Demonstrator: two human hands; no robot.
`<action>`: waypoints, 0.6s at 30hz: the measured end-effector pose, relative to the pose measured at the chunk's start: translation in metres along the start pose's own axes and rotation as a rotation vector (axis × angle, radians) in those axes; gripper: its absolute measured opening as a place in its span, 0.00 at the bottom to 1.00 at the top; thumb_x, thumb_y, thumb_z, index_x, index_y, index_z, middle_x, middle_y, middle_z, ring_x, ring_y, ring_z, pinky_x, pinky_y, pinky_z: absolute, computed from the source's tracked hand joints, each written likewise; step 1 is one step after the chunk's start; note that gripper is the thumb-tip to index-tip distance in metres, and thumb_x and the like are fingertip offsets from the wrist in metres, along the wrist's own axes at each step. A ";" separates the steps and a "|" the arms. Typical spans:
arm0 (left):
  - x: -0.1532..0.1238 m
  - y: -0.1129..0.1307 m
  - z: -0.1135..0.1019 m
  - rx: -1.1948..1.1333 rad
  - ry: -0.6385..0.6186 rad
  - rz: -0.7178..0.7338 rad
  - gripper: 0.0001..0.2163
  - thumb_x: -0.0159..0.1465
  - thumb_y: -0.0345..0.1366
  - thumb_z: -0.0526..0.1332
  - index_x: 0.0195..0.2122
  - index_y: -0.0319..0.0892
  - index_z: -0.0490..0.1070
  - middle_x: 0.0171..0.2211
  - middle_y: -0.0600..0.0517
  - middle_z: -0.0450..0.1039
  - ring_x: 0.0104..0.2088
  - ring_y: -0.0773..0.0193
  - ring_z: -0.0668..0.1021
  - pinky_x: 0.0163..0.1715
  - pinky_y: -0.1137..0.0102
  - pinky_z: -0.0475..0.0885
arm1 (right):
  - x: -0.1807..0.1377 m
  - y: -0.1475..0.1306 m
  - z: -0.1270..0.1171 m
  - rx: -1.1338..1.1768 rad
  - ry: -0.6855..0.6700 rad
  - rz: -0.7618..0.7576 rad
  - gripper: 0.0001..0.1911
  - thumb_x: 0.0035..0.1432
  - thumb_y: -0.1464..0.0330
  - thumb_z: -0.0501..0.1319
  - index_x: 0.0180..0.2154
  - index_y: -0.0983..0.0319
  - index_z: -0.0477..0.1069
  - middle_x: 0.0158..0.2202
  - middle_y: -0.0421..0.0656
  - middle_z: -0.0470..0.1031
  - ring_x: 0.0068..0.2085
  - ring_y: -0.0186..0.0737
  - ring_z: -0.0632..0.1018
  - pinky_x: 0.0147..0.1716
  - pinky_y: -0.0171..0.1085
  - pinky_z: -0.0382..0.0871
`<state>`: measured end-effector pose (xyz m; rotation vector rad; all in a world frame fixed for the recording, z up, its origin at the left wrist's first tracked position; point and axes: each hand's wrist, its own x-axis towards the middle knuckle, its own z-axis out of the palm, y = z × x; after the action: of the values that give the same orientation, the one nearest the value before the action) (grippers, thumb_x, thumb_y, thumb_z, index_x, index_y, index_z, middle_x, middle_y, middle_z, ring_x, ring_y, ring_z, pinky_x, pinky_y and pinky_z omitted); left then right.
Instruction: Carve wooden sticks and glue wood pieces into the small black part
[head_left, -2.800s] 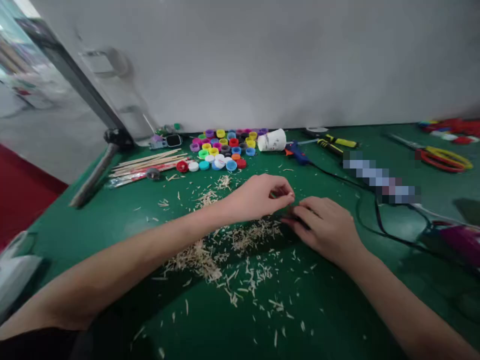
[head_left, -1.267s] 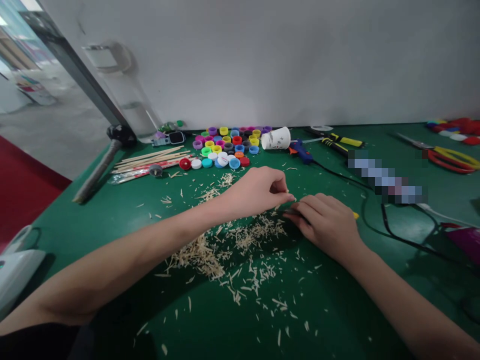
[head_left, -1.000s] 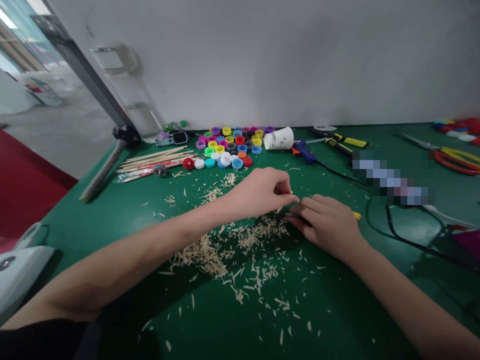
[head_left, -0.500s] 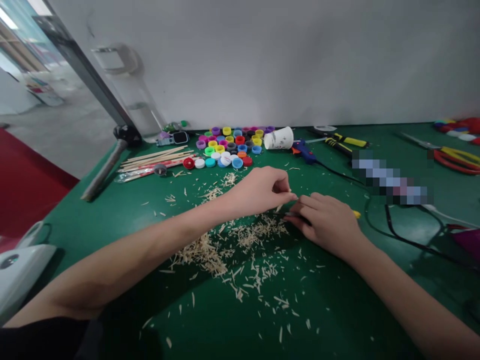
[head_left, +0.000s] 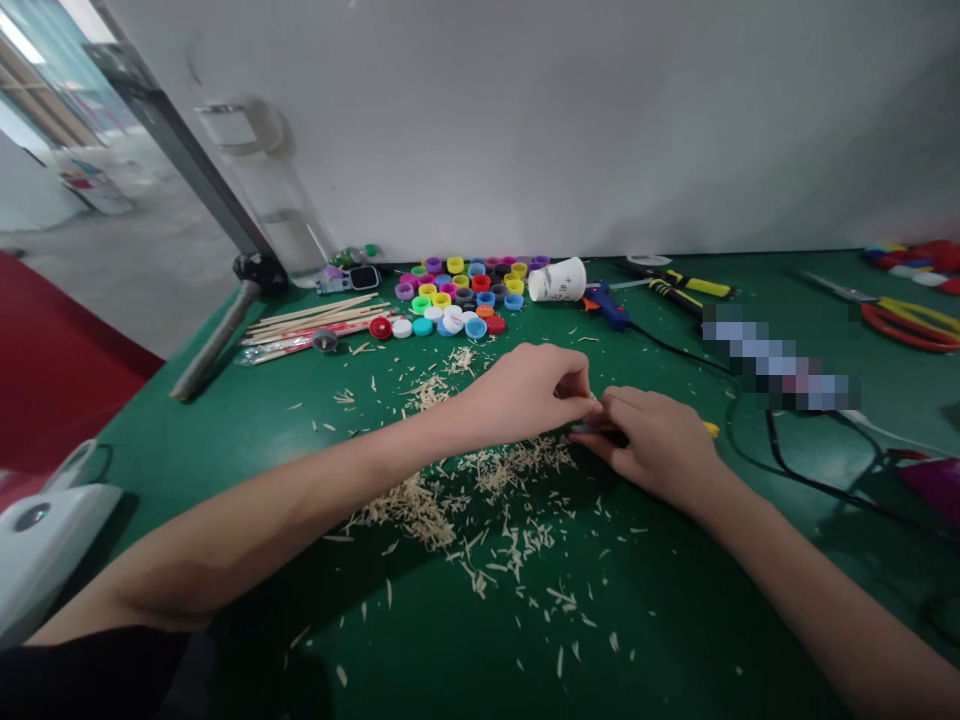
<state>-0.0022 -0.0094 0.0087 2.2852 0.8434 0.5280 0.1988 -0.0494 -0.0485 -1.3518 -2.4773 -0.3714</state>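
My left hand [head_left: 525, 395] and my right hand [head_left: 652, 450] meet fingertip to fingertip over the green table [head_left: 225, 420]. The left thumb and fingers pinch a small pale wooden piece [head_left: 590, 398], mostly hidden by the fingers. My right hand is closed around a thin tool; only its yellow end [head_left: 711, 430] and a dark tip near the left fingers show. A pile of wood shavings [head_left: 420, 505] lies under and in front of both hands.
Behind the hands are several coloured bottle caps [head_left: 461, 295], a tipped paper cup [head_left: 556, 280], a blue glue gun [head_left: 606, 305] with a black cord, wooden sticks [head_left: 315, 318] and a hammer [head_left: 225, 325]. Red-and-yellow scissors [head_left: 900, 322] lie far right.
Both hands stay joined at the same spot with small finger movements. The view has shifted slightly, so the things on the table sit a little further right and lower.
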 end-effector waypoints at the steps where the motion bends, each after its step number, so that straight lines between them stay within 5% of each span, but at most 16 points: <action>1: 0.000 0.001 0.000 0.008 -0.008 0.013 0.06 0.60 0.37 0.59 0.29 0.41 0.69 0.29 0.53 0.74 0.29 0.68 0.72 0.26 0.71 0.62 | 0.000 0.000 0.001 -0.015 -0.004 -0.004 0.17 0.59 0.54 0.56 0.27 0.60 0.63 0.24 0.39 0.66 0.26 0.35 0.66 0.23 0.35 0.50; 7: -0.004 0.001 0.003 0.056 0.006 0.030 0.06 0.61 0.37 0.57 0.30 0.41 0.69 0.28 0.53 0.74 0.29 0.67 0.73 0.26 0.71 0.62 | -0.006 -0.001 -0.007 -0.027 -0.011 -0.091 0.11 0.60 0.61 0.55 0.33 0.62 0.68 0.30 0.44 0.70 0.34 0.40 0.69 0.32 0.38 0.56; 13: -0.006 0.000 -0.005 -0.070 0.064 0.031 0.07 0.63 0.39 0.57 0.31 0.41 0.68 0.32 0.53 0.75 0.31 0.69 0.75 0.28 0.72 0.67 | -0.023 0.044 -0.027 -0.098 -0.128 -0.114 0.13 0.63 0.62 0.51 0.38 0.59 0.72 0.35 0.44 0.74 0.36 0.42 0.70 0.32 0.40 0.57; 18: -0.009 0.003 -0.034 -0.066 0.220 0.013 0.06 0.63 0.37 0.57 0.32 0.41 0.68 0.32 0.52 0.76 0.31 0.70 0.75 0.28 0.74 0.68 | -0.049 0.031 -0.059 0.187 -0.088 -0.233 0.11 0.64 0.65 0.52 0.41 0.59 0.71 0.37 0.45 0.74 0.36 0.39 0.71 0.33 0.38 0.63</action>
<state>-0.0262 -0.0031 0.0334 2.2007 0.9020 0.8122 0.2582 -0.0923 -0.0099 -1.0316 -2.6733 -0.1265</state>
